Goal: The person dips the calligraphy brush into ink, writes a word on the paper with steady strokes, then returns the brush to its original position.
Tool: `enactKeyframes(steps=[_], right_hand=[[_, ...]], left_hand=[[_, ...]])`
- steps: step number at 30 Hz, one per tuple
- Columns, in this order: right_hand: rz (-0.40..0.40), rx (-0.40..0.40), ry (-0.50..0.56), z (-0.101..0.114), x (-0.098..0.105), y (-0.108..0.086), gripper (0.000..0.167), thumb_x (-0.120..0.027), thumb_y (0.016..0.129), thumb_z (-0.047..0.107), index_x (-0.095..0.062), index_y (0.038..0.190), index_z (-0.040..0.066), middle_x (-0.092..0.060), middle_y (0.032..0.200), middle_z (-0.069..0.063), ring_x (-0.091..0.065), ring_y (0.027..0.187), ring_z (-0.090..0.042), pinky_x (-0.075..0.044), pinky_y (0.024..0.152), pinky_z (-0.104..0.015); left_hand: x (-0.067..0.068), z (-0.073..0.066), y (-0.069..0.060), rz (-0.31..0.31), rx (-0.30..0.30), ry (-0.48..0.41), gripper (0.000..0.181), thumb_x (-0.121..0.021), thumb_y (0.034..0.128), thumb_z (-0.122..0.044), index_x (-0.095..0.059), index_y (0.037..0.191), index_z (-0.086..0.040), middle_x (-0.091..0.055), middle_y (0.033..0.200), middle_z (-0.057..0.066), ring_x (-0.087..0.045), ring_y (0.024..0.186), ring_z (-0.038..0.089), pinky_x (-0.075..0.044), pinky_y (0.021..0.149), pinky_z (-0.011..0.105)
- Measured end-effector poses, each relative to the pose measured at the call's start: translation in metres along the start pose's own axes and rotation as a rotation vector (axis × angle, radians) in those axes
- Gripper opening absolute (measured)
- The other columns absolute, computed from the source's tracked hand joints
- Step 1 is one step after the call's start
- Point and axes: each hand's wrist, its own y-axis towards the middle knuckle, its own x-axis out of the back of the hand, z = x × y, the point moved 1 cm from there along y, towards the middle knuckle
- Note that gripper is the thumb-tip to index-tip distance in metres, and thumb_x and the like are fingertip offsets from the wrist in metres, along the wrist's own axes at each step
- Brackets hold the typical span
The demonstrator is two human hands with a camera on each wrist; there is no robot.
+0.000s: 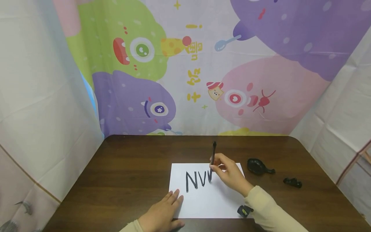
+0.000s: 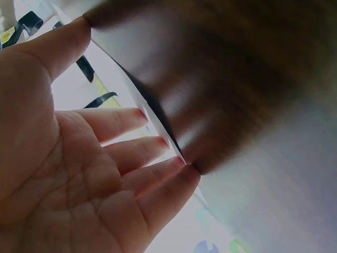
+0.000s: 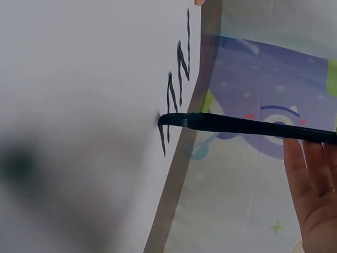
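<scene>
In the head view my right hand (image 1: 230, 175) pinches a dark writing brush (image 1: 214, 153) held nearly upright. In the right wrist view the brush's black bristles (image 3: 172, 119) meet the white paper (image 3: 79, 68) at the end of a row of black strokes. On the sheet (image 1: 208, 203) stand an N, a V and further strokes beside the brush tip. My left hand (image 1: 162, 211) rests with fingers spread at the paper's left edge, partly on the sheet. Its palm and extended fingers (image 2: 126, 124) fill much of the left wrist view.
A black ink dish with a short handle (image 1: 256, 166) stands right of the paper. Farther right lies a small black brush rest (image 1: 292, 182). A black object with a yellow-green mark (image 1: 244, 211) is beside the right sleeve. A patterned curtain (image 1: 191, 119) hangs behind the brown table (image 1: 127, 174).
</scene>
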Motion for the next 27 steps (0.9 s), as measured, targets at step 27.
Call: enactKeyframes(steps=[27], right_hand=[[0.018, 0.065, 0.0, 0.011, 0.005, -0.012, 0.024, -0.07, 0.086, -0.001, -0.059, 0.105, 0.008, -0.066, 0.085, -0.001, -0.064, 0.076, -0.007, -0.06, 0.069, -0.026]], left_hand=[[-0.001, 0.001, 0.001, 0.019, 0.013, -0.018, 0.078, -0.07, 0.0837, -0.049, -0.047, 0.144, -0.005, -0.04, 0.154, 0.018, -0.042, 0.139, 0.041, -0.046, 0.105, 0.052]])
